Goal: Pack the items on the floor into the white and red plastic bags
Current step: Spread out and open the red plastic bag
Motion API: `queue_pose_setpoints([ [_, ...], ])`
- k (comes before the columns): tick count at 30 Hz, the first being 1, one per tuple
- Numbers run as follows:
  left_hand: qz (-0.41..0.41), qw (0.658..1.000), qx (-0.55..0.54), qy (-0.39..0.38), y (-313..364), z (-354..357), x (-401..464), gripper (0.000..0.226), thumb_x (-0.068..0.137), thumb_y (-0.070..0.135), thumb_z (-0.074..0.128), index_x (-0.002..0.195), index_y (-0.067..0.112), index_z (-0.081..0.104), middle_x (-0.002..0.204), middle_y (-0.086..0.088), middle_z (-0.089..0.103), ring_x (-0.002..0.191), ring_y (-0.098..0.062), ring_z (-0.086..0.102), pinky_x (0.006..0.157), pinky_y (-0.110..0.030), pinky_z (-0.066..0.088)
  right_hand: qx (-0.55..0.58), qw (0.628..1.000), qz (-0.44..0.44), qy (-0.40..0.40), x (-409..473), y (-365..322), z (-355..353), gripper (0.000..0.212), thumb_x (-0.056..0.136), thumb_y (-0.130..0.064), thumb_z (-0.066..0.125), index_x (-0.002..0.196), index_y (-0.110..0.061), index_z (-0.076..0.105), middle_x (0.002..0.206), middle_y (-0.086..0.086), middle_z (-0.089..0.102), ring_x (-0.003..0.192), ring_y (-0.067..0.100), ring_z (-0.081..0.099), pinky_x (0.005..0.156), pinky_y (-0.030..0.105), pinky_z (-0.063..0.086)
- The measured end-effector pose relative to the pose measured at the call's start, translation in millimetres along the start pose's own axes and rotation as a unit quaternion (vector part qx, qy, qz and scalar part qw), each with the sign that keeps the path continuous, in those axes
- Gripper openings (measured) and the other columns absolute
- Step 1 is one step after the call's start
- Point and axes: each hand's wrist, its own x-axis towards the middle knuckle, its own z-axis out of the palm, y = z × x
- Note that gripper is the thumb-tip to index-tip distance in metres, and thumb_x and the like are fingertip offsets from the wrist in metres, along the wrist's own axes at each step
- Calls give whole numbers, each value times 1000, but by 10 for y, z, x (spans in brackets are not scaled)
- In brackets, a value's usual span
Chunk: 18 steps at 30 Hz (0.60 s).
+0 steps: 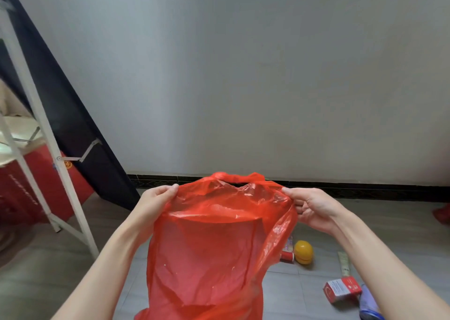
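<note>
Leftmost, leaning against the wall: a white metal frame backed by dark cloth, with a red box low behind its legs. Next, held up at centre over the grey tiled floor: the red plastic bag, mouth uppermost and pulled apart sideways, thin and see-through, hanging limp with no visible contents inside. At its left rim, the left hand, thumb and fingers pressed together, pinching the film. At its right rim, the right hand, thumb on top, fingers curled beneath, pinching the opposite edge. Above the mouth, two twisted handle loops standing up between the hands. Lower right, lying on the floor just beside the bag: a small red-capped tube, partly hidden by the plastic, touching a yellow round container. Further right, apart from these, a pale flat tube lying lengthwise, then a red and white carton on its side, and against it a bluish pouch, half cut off by the right forearm. Far right, by the edge, a red scrap of something, too cropped to identify.
</note>
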Motion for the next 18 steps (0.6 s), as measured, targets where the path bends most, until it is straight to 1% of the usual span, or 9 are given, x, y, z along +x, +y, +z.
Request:
queue_pose_setpoints([
  [3, -43, 997, -24, 57, -31, -7, 18, 23, 88, 22, 59, 73, 7, 66, 55, -2, 64, 49, -14, 58, 53, -24, 45, 25, 999, 15, -15, -10, -13, -48, 15, 85, -16, 57, 78, -6, 65, 60, 5, 66, 46, 11, 59, 44, 20, 49],
  [6, -119, 982, -104, 103, -23, -15, 42, 20, 80, 19, 66, 66, 8, 60, 44, -3, 56, 35, -15, 52, 43, -23, 46, 32, 996, 78, -20, 29, 4, -25, 34, 94, -25, 46, 71, -7, 63, 59, 9, 62, 48, 19, 60, 50, 26, 51],
  [7, -130, 979, -111, 113, -31, -20, 60, 21, 79, 20, 68, 66, 7, 60, 46, -5, 57, 36, -17, 52, 44, -25, 47, 42, 995, 90, -6, 55, 7, 9, 36, 96, -25, 43, 71, -6, 61, 58, 10, 59, 47, 20, 58, 50, 26, 51],
  [9, -105, 984, -34, 138, -75, -18, 106, 25, 83, 27, 67, 73, 5, 63, 63, -10, 61, 50, -21, 56, 56, -29, 48, 51, 995, 78, 32, 102, 6, 70, 33, 98, -22, 40, 73, -7, 55, 59, 10, 53, 42, 19, 54, 47, 25, 50],
  [11, -20, 977, 115, 180, -138, 23, 138, 38, 85, 42, 58, 95, 5, 63, 92, -11, 62, 81, -25, 60, 77, -34, 46, 50, 996, 57, 52, 111, -12, 113, 30, 99, -20, 38, 77, -6, 53, 64, 11, 51, 41, 18, 53, 45, 24, 50],
  [13, 89, 936, 272, 206, -156, 57, 103, 62, 75, 63, 48, 113, 15, 55, 111, -7, 58, 108, -27, 52, 94, -39, 38, 54, 996, 45, 60, 101, -10, 116, 30, 100, -17, 37, 78, -4, 53, 65, 11, 52, 39, 16, 55, 43, 23, 50],
  [14, 169, 907, 326, 208, -125, 94, 59, 67, 71, 66, 45, 118, 18, 52, 116, -3, 54, 115, -26, 46, 96, -40, 34, 54, 995, 39, 67, 101, -5, 118, 30, 100, -17, 37, 77, -4, 53, 64, 11, 51, 38, 16, 54, 42, 23, 49],
  [16, 358, 843, 376, 142, -27, 255, -82, 64, 72, 61, 50, 122, 21, 50, 119, 6, 49, 119, -17, 39, 96, -33, 29, 41, 996, 28, 75, 106, -8, 166, 31, 99, -17, 38, 76, -4, 53, 62, 10, 49, 39, 17, 52, 42, 23, 48],
  [18, 472, 777, 417, -1, 27, 509, -230, 62, 71, 53, 59, 124, 24, 47, 122, 5, 52, 117, -12, 42, 97, -24, 29, 4, 998, 16, 65, 114, -1, 261, 30, 100, -19, 37, 80, -4, 55, 65, 11, 49, 46, 18, 50, 46, 25, 46],
])
